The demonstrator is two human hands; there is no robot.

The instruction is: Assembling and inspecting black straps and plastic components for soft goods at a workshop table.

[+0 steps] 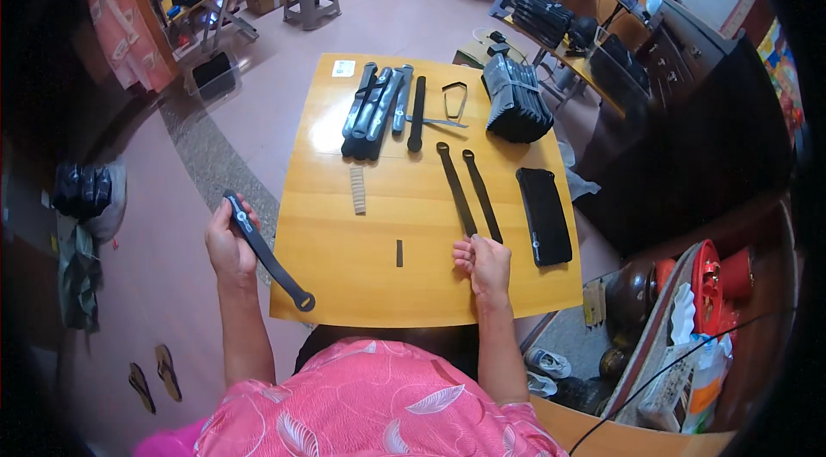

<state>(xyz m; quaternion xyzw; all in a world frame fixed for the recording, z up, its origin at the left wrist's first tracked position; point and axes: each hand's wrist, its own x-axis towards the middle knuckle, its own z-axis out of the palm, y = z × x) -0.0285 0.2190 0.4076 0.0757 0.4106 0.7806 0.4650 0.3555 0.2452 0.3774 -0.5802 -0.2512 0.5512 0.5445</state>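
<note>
- Head view: person in a pink leaf-print garment (pixel 379 405) at a yellow wood-look table (pixel 335 268), both bare forearms coming up from the lower edge.
- Left hand (pixel 231 249): raised just off the table's left edge, forearm near vertical, palm partly showing.
- Left grip: closed around a dark, flat strap with a light printed mark and a slotted round end (pixel 271 259), clasped near its upper end. Strap slants down to the right, slotted end over the table's near-left corner.
- Right hand (pixel 488 269): low over the near-right part of the table, wrist fairly straight, fingers curled toward the left.
- Right grip: fingertips at the lower ends of two long, flat black straps with slotted heads (pixel 456 190). Pinched or only touched, can't tell from where I stand.
- Those two lie side by side, slotted heads pointing away from the person.
- Right of them: black rectangular fabric piece (pixel 545 216).
- Between the hands: short, narrow dark strip (pixel 399 253); beyond it, a beige ribbed strip (pixel 358 190).
- Far side, left to right: grey-blue strap bundle (pixel 374 104) on black pieces, single black strap (pixel 417 113), thin brown band loop (pixel 445 101), banded grey-and-black stack (pixel 516 104).
</note>
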